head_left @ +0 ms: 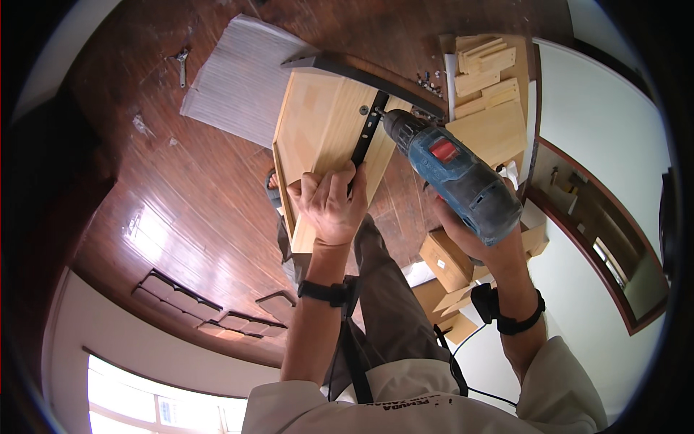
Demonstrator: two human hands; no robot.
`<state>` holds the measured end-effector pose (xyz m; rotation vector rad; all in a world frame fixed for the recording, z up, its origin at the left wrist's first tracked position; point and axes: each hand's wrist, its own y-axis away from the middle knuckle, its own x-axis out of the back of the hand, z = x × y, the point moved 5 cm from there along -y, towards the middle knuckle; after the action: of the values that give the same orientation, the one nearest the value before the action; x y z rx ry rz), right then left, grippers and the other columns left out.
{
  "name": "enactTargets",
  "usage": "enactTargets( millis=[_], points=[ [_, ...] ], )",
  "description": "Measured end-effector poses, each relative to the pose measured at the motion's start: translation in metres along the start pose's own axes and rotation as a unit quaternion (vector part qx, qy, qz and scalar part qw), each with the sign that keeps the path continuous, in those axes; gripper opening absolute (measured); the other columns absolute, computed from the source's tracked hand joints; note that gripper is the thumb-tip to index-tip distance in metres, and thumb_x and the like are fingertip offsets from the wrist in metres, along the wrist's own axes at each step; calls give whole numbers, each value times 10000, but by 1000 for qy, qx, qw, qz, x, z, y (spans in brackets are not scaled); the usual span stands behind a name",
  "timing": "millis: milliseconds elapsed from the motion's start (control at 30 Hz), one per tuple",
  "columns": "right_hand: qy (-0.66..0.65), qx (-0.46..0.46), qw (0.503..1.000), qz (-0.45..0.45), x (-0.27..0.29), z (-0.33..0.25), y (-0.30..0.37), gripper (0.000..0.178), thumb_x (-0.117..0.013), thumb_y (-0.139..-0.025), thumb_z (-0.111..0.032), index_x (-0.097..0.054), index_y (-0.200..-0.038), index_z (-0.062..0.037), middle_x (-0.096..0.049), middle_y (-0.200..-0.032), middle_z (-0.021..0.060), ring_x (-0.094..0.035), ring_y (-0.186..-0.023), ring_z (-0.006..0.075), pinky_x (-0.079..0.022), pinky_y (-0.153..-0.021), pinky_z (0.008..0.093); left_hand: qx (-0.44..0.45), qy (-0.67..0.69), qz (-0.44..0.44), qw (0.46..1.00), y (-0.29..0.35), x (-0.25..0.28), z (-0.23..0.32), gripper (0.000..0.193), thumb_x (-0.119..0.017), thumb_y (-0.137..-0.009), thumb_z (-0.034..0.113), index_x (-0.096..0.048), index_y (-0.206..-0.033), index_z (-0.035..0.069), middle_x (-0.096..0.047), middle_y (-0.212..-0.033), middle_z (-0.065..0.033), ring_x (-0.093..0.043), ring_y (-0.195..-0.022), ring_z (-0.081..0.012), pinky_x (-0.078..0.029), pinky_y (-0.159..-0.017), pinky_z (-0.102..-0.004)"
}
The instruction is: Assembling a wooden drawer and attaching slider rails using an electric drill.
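Observation:
My right hand [463, 228] grips a blue and black cordless drill [455, 177] with a red patch on its side. The drill's tip meets the far part of a black metal drawer slide [369, 130] that has holes along it. My left hand [334, 202] is closed around the near part of this slide, pressing it against a pale wooden panel [318, 116]. A round dark fitting [363, 110] sits in the wood beside the slide. Along the panel's far end runs a dark edge piece [369, 76]. The drill's handle is mostly hidden behind its body.
A grey-white foam sheet [235, 79] lies on the wooden floor beyond the panel. An adjustable wrench [182, 66] is at the far left. Small hardware [429, 83] and stacked wooden pieces [488, 72] lie at the far right. Cardboard boxes [444, 260] stand near my right side.

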<state>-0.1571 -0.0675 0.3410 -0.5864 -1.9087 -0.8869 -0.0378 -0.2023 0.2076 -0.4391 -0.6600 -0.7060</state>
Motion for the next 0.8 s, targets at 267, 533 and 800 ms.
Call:
enactTargets(
  millis=[267, 533, 800],
  points=[
    [37, 27, 999, 10, 15, -12, -17, 500, -837, -695, -189, -596, -1109, -47, -599, -1058, 107, -587, -952, 307, -523, -786, 391, -11, 3, 14, 1000, 0, -1, -1, 197, -828, -684, 163, -656, -780, 157, -600, -645, 37, -507, -658, -197, -368, -713, -362],
    [53, 4, 998, -34, 30, 2, -34, 547, -837, -632, -229, -627, -1113, -73, -653, -977, 152, -596, -861, 383, -501, -714, 464, -10, -13, 12, 1000, 1, -4, -2, 191, -830, -703, 221, -658, -764, 165, -608, -661, 47, -500, -654, -196, -357, -702, -355],
    [-83, 4, 995, 51, 35, -4, 40, 194, -717, -804, -142, -673, -973, -56, -676, -830, 80, -656, -671, 175, -527, -621, 328, 65, 13, -67, 996, -13, 18, -4, 183, -709, -840, 212, -646, -916, 57, -633, -822, -76, -535, -743, -244, -401, -724, -387]
  ],
)
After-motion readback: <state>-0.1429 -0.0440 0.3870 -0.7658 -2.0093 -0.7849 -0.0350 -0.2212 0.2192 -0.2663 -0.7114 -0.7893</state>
